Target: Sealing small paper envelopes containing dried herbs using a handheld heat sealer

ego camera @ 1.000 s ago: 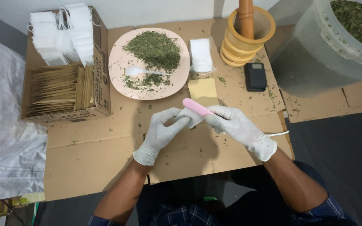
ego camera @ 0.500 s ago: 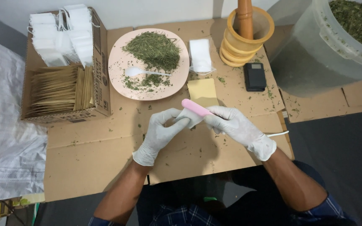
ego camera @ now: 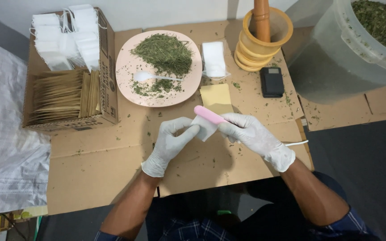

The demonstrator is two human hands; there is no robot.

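Together, hands (ego camera: pixel 211 134) pinch white pouch (ego camera: pixel 203 128) — pink tool (ego camera: pixel 211 115) atop.

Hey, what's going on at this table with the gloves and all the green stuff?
A person in white gloves works over a cardboard-covered table. The left hand pinches a small white sachet, and the right hand presses a pink corded tool against its edge. Beyond them a pink plate holds dried green herb and a white spoon. A cardboard box at the left holds empty sachets and tan envelopes. A wooden mortar and a big tub of herb stand at the right.
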